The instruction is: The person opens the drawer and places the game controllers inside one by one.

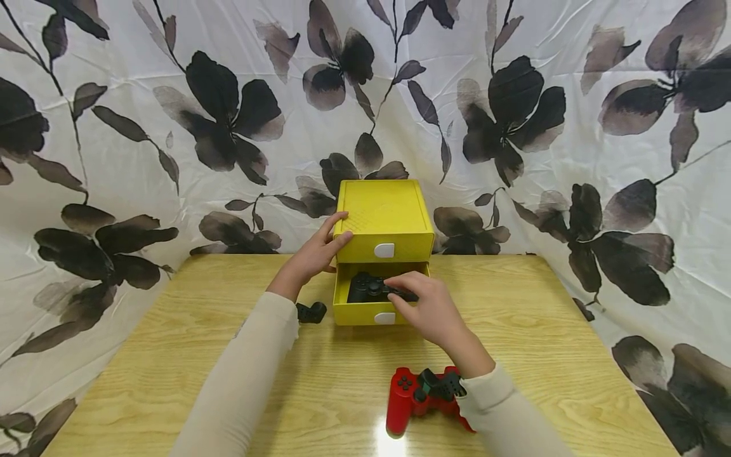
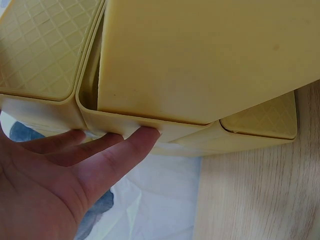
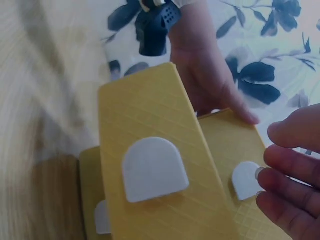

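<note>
Leftmost, left hand laid flat with straight fingers against the left wall of the yellow two-drawer box, steadying it at the back of the wooden worktop. Just beside that wrist, small black part lying on the wood. Centre, lower drawer pulled out, black game controller resting inside. Right hand reaching over the drawer, fingers curled onto the controller's right side. Probably light, rigid moulded plastic, smooth and a little slippery, likely best taken by one of its grips rather than the sticks. Nearer the front edge, red game controller lying below the right wrist.
</note>
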A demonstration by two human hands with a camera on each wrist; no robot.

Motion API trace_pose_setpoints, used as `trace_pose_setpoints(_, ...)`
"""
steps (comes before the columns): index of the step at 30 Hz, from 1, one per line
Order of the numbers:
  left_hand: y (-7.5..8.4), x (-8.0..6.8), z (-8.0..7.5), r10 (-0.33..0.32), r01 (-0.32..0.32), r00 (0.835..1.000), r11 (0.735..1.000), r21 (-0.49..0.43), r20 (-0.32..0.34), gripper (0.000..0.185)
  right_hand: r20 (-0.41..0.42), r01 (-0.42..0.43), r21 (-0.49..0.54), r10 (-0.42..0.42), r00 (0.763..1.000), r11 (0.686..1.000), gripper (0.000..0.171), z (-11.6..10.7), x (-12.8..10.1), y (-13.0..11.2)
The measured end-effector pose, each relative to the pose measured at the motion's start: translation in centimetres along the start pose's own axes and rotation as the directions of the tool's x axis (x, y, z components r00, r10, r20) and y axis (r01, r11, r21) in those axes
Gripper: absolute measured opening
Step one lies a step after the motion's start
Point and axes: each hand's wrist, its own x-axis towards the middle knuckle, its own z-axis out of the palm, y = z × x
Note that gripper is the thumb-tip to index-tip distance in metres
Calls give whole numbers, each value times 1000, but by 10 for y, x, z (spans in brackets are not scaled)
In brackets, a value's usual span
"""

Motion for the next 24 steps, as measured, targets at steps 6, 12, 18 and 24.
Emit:
trace_pose_setpoints(6,-2,0,0,4,-4,1000,1000,-2,0,63,-86,2,45,1,996,999,21,8,-8,1)
trace_pose_setpoints(12,0,-2,0,6,-6,1000,1000,-4,5,61,-192,-14,99,33,981,995,21,18,-18,4)
trace_pose_setpoints(18,2,-3,0,0,0,1000,1000,6,10,62,-301,-43,135,82,950,990,20,26,-28,5)
trace_pose_setpoints(24,3,-4,-1,-1,1,1000,1000,-3,10,62,-329,-123,157,169,929,980,17,34,-35,4)
